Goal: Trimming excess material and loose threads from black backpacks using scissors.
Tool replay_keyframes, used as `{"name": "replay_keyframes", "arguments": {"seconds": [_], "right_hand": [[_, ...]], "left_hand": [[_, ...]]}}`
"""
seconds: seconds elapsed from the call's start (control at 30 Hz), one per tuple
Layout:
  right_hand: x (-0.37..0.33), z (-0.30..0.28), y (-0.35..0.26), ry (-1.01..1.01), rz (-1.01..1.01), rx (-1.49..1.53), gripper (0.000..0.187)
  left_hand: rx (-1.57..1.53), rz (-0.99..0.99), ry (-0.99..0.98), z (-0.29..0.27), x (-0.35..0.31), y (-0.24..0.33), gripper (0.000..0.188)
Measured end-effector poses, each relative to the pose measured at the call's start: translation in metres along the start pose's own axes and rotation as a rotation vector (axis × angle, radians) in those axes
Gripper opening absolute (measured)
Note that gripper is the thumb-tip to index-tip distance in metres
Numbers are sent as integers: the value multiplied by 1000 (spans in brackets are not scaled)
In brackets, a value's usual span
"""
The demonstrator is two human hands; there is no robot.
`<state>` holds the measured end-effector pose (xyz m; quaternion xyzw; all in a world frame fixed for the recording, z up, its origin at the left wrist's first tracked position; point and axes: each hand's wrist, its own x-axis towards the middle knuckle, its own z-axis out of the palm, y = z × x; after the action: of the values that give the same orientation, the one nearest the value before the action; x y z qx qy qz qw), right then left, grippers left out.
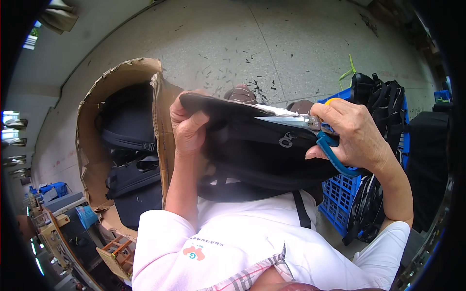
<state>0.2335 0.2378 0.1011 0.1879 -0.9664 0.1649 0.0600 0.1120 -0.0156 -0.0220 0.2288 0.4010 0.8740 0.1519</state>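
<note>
A black fabric bag [247,157] lies across my lap, its upper edge raised and a pale strip with loose white threads along it. My left hand [187,128] pinches the bag's left upper corner between thumb and fingers. In my right hand [357,128] is a pair of scissors with a blue handle [335,157]; a bit of yellow shows by the knuckles. The scissors' blades [284,121] point left, lying close along the bag's upper edge, and look closed or nearly so. Whether they touch the fabric I cannot tell.
At my left stands a torn-edged cardboard box [161,131] with black backpacks [128,116] inside. A blue plastic crate [340,196] with more black bags [383,99] is at my right. Black scraps [259,87] litter the floor ahead, around my shoes. A wooden chair [116,254] stands lower left.
</note>
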Motion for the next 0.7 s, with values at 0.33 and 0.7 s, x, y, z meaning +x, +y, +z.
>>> {"name": "replay_keyframes", "arguments": {"seconds": [0.33, 0.7], "right_hand": [[-3, 4, -1, -108, 65, 13, 56], [1, 17, -1, -46, 36, 31, 58]], "left_hand": [[-25, -25, 26, 2, -1, 2, 24], [10, 2, 10, -2, -2, -5, 21]]}}
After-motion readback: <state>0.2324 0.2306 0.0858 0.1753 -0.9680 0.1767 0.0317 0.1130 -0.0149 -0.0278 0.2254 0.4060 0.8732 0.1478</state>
